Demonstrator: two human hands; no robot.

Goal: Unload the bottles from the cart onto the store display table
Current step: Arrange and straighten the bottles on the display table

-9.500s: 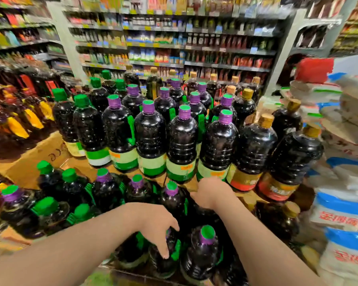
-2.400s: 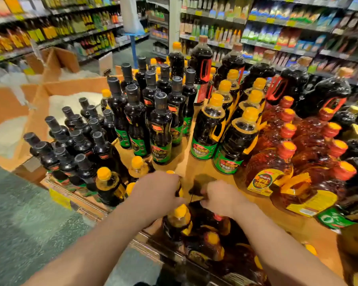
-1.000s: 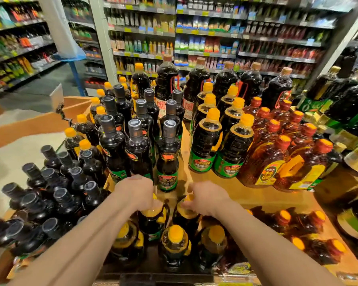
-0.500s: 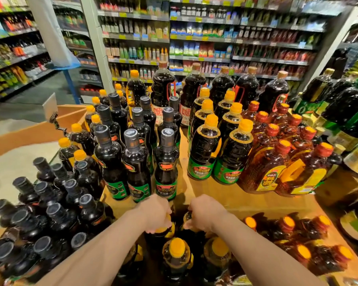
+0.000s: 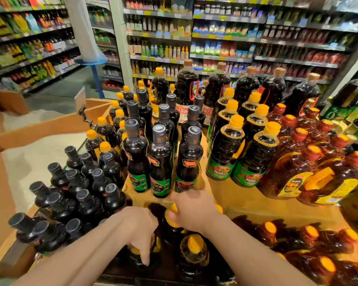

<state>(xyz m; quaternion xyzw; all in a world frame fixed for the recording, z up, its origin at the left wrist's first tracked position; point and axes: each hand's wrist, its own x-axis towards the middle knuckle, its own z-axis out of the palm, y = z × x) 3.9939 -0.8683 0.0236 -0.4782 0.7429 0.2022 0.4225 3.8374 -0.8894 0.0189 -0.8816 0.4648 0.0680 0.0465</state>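
Left hand (image 5: 142,230) is gripping one yellow-capped bottle (image 5: 141,247), right hand (image 5: 191,211) is gripping another bottle (image 5: 172,222), below the tabletop (image 5: 242,200).

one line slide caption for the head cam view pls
Both hands, left and right, grasp yellow-capped bottles below the display table.

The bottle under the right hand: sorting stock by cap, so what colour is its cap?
Yellow-orange, seen in the head view on the bottle that the right hand grips.

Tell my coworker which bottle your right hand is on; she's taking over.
Start at the wooden display table, at its near edge below the grey-capped bottles. The right hand grips a dark bottle by its neck. It is orange-capped, the farthest of those in the cart.
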